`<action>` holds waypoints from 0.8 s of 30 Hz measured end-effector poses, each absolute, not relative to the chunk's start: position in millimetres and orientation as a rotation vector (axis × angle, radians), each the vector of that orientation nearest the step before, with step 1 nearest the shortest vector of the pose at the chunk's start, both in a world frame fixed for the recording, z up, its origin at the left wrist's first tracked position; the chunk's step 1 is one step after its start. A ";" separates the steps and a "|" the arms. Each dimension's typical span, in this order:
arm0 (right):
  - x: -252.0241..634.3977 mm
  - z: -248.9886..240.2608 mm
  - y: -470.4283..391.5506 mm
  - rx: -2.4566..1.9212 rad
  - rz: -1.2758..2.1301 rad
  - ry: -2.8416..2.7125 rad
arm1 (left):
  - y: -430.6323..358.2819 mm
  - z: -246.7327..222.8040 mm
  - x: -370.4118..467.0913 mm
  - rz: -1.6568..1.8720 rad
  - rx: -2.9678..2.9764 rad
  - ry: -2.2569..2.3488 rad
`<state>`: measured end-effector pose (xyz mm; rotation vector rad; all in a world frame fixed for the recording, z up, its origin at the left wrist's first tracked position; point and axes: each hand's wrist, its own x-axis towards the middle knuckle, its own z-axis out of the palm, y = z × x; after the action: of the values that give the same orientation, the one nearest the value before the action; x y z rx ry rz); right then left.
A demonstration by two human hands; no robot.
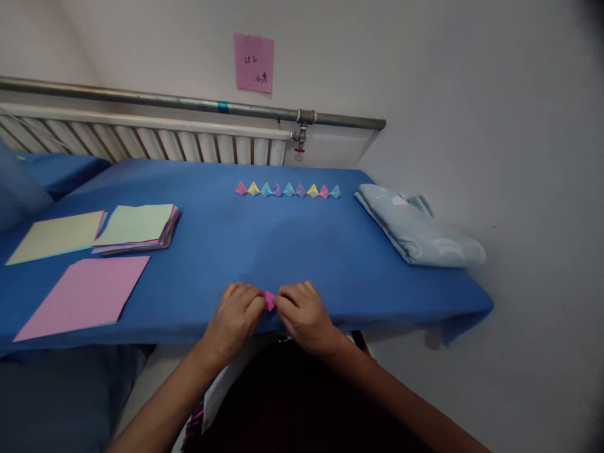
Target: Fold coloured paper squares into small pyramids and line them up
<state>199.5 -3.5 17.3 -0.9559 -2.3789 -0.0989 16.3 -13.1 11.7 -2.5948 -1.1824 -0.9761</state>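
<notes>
Between my hands, near the front edge of the blue-covered table, is a small piece of bright pink folded paper. My left hand pinches its left side, fingers closed. On the opposite side my right hand grips it, also with closed fingers. Much of the paper is hidden by the fingertips. Farther back, a row of several small folded paper pieces in pink, yellow, teal and purple runs across the cloth.
Pink sheets, a stack topped with pale green paper and pale yellow sheets lie at the left. A folded light blue blanket rests at the right. Behind stand a white radiator and a metal pipe.
</notes>
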 end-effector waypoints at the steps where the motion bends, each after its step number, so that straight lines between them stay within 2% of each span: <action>1: 200.1 13.9 -5.9 -0.943 -0.090 -2.405 | -17.4 8.5 16.8 -0.951 -2.597 -1.198; 7: 203.9 0.4 -17.0 -0.902 0.024 -2.445 | -38.7 -2.3 11.8 -0.869 -2.616 -1.318; 24: 198.9 -1.1 -16.2 -1.048 0.261 -2.263 | -36.0 -2.3 11.2 -1.048 -2.591 -1.423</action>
<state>198.9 -16.2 -1.1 -1.0480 -2.2626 0.2614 11.2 -36.0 -2.3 -2.5909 -1.4234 -1.0478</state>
